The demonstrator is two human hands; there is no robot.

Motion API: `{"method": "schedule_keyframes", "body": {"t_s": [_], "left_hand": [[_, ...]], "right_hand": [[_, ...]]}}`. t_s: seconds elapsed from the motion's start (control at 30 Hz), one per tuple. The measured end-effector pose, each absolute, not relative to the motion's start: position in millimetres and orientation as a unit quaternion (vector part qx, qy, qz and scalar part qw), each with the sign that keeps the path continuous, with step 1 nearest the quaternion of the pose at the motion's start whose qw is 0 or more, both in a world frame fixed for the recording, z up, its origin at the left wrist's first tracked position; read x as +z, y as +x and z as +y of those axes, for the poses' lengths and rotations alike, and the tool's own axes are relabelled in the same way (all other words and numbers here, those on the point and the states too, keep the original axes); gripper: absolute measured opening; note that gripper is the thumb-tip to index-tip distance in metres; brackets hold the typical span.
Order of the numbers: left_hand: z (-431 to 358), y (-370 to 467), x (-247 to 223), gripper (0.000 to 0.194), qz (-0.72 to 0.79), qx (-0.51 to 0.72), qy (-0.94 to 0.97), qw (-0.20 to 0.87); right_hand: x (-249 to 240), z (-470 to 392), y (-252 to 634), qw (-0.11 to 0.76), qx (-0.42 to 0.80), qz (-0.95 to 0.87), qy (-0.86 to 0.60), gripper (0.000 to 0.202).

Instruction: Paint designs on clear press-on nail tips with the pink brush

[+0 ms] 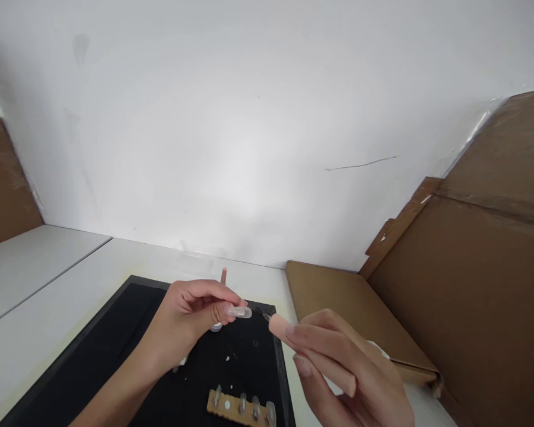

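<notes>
Between thumb and fingers, my left hand (191,314) pinches a clear false nail (240,312), its rounded end pointing right. My right hand (347,362) grips a peach-coloured brush handle (281,327). From its end a thin dark brush tip (266,316) points toward the nail, with a small gap between them. Behind the left hand a slim peach stick (223,276) rises; its lower part is hidden. Below the hands, a tan strip (212,408) bears several clear false nails (242,404).
A black mat (115,332) with small white specks lies on the white table (62,296). At the right is a flat cardboard box (333,290) beside a brown cardboard panel (471,284). Behind stands a white wall (240,130). A clear item (196,261) lies near the wall.
</notes>
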State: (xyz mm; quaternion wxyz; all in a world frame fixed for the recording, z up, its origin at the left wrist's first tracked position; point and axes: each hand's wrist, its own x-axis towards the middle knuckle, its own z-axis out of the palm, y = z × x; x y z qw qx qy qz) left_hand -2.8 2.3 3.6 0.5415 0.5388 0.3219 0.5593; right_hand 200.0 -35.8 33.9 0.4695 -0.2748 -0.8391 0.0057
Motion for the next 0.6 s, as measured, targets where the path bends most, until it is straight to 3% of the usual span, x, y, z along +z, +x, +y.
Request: {"method": "schedule_keyframes", "body": {"t_s": [0.17,0.4,0.6], "left_hand": [[4.5,-5.3,4.4,0.013,0.309,0.568,0.549,0.529],[2.0,0.6,10.1,0.016,0.305,0.582,0.543,0.523],[-0.5,0.0,9.3,0.021,0.293,0.590,0.562,0.501]], "right_hand": [[33.5,-36.2,197.5,0.510,0.041,-0.819,-0.261,0.028],[41.6,-36.3,193.1,0.438,0.067,-0.868,-0.226,0.024],[40.8,-36.2,194.1,0.449,0.045,-0.859,-0.240,0.028]]}}
